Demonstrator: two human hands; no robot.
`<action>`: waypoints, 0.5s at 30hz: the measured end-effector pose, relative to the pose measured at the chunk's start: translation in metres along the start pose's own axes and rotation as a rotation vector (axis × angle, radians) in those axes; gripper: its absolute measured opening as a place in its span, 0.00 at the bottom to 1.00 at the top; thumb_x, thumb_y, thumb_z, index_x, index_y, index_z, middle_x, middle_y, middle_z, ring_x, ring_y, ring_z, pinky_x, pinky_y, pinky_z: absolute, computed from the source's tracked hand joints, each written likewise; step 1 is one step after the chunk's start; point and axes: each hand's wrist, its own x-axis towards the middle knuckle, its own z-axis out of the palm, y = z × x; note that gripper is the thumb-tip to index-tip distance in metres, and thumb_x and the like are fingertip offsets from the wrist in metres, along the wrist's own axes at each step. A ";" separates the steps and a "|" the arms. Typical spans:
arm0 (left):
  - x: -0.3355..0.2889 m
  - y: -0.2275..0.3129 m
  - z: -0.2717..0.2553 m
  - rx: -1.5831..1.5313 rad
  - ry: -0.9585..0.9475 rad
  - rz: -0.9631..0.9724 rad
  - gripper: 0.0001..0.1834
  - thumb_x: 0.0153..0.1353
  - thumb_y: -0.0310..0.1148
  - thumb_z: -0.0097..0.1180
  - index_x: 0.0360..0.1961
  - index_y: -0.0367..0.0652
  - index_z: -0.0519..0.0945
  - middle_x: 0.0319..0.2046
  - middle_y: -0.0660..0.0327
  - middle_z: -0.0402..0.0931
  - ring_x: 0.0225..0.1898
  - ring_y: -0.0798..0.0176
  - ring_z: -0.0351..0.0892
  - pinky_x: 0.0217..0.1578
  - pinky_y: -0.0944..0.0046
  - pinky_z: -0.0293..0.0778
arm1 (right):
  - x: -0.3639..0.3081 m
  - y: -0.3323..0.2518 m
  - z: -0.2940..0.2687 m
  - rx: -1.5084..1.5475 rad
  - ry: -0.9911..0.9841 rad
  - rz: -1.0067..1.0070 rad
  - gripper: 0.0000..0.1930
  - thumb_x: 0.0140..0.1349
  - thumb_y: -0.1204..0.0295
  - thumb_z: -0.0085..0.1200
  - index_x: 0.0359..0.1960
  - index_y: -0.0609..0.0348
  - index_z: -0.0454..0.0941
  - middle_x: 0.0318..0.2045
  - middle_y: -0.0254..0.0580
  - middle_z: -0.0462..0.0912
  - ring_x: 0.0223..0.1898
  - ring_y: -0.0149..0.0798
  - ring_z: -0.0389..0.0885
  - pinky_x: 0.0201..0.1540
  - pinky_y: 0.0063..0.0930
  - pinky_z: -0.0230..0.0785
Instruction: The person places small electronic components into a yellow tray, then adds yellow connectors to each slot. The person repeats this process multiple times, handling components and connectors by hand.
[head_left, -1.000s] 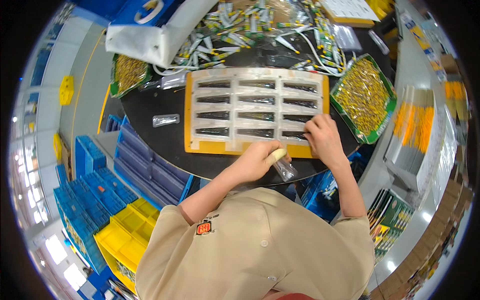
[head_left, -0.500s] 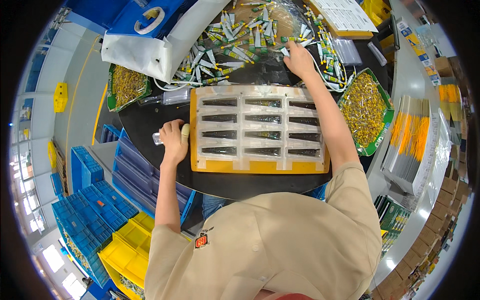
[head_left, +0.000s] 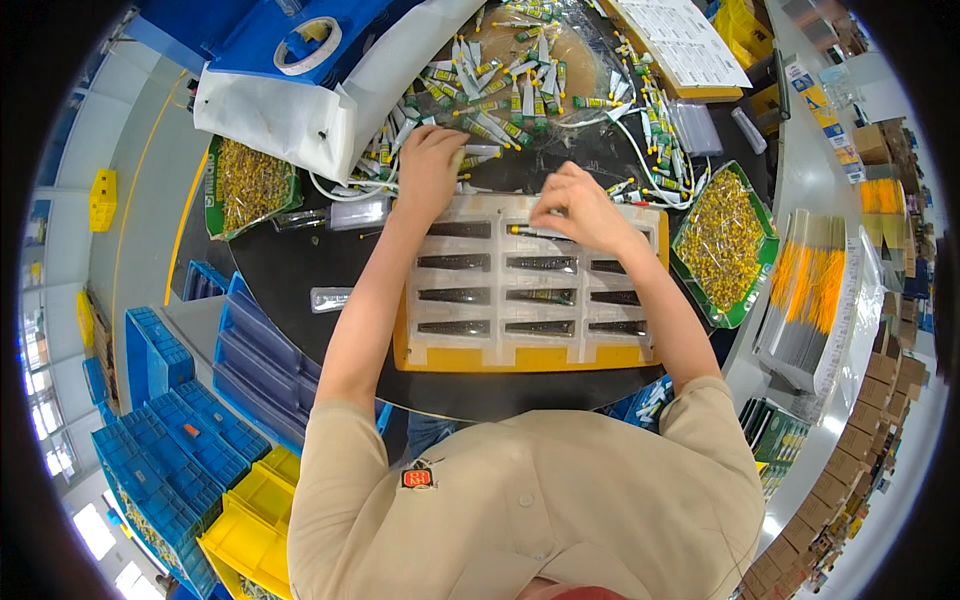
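Observation:
My right hand [head_left: 582, 208] is over the top middle slot of a white tray [head_left: 498, 290] on a yellow board. Its fingers pinch a small tube [head_left: 530, 231] with a yellow cap, lying along that slot. Several other wedge-shaped slots look dark inside. My left hand [head_left: 432, 168] is at the near edge of a heap of small green-and-white tubes [head_left: 490, 95], fingers curled down. Its fingertips are partly hidden, so what they grip does not show. A clear plastic case [head_left: 330, 299] lies on the black table, left of the tray.
Green boxes of small yellow pieces stand left [head_left: 250, 185] and right [head_left: 728, 245] of the tray. A white cable [head_left: 645, 160] curves around the tubes. Blue crates [head_left: 165, 440] and yellow bins [head_left: 255, 515] stand at lower left. Packs with orange strips [head_left: 805, 285] lie right.
My left hand has let go of the clear case and moved up and right to the tubes. My right hand has come back from the heap to the tray with a tube.

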 end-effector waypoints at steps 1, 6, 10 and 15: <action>0.007 -0.007 0.010 0.043 -0.033 0.052 0.11 0.54 0.26 0.63 0.39 0.43 0.88 0.41 0.61 0.85 0.50 0.52 0.77 0.55 0.52 0.71 | 0.015 0.009 0.005 0.070 0.028 0.075 0.04 0.52 0.69 0.67 0.28 0.52 0.87 0.28 0.36 0.82 0.41 0.46 0.76 0.44 0.39 0.71; 0.015 -0.010 0.006 0.044 -0.198 0.052 0.10 0.55 0.26 0.63 0.40 0.44 0.87 0.37 0.60 0.83 0.46 0.54 0.79 0.52 0.53 0.72 | 0.086 0.049 0.031 -0.337 0.319 0.283 0.10 0.55 0.69 0.66 0.38 0.55 0.84 0.39 0.46 0.82 0.48 0.52 0.78 0.46 0.44 0.73; -0.020 0.029 -0.049 -0.193 -0.162 -0.052 0.12 0.56 0.23 0.63 0.43 0.43 0.86 0.39 0.57 0.82 0.44 0.52 0.80 0.46 0.56 0.75 | 0.102 0.043 0.028 -0.183 0.250 0.252 0.09 0.54 0.68 0.66 0.35 0.56 0.82 0.40 0.42 0.83 0.47 0.50 0.79 0.47 0.45 0.71; -0.084 0.053 -0.095 -0.229 -0.282 0.142 0.14 0.54 0.23 0.65 0.43 0.44 0.87 0.40 0.59 0.80 0.43 0.54 0.78 0.47 0.57 0.73 | 0.042 -0.026 0.033 -0.206 0.294 -0.291 0.08 0.50 0.71 0.64 0.34 0.53 0.84 0.38 0.30 0.84 0.40 0.40 0.79 0.46 0.35 0.70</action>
